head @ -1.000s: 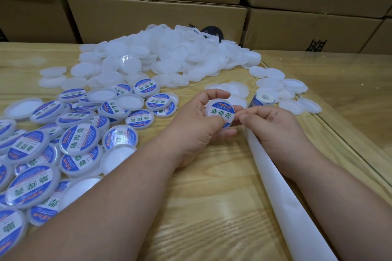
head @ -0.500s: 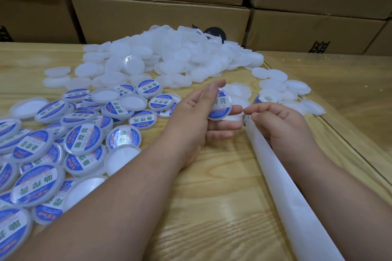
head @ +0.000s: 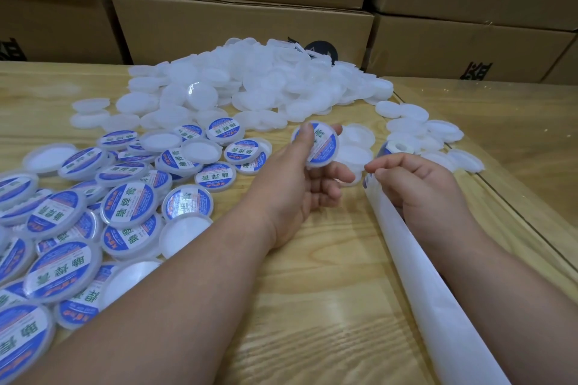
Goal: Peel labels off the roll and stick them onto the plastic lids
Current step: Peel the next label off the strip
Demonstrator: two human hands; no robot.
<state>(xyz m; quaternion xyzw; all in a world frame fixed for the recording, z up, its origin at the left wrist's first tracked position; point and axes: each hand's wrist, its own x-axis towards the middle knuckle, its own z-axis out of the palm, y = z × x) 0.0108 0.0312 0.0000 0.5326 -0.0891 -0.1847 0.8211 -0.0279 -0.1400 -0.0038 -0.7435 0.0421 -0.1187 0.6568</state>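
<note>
Labelled lids (head: 128, 206) crowd our left; left hand (head: 300, 187) pinches a tilted labelled lid (head: 322, 147); right hand (head: 416, 187) pinches the backing strip (head: 438, 300), running toward us.

Bare wooden table (head: 312, 306) lies open near, between the labelled lids (head: 128, 206) crowding the left and the backing strip (head: 438, 306) running right. Far across, the heap of plain lids (head: 250, 84) and cardboard boxes (head: 244, 25) block the way.

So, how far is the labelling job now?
Done: many labelled lids lie at the left on the table. In hand: the left hand holds one labelled lid; the right hand reaches at the label roll. Left: a big pile of plain lids at the back.
</note>
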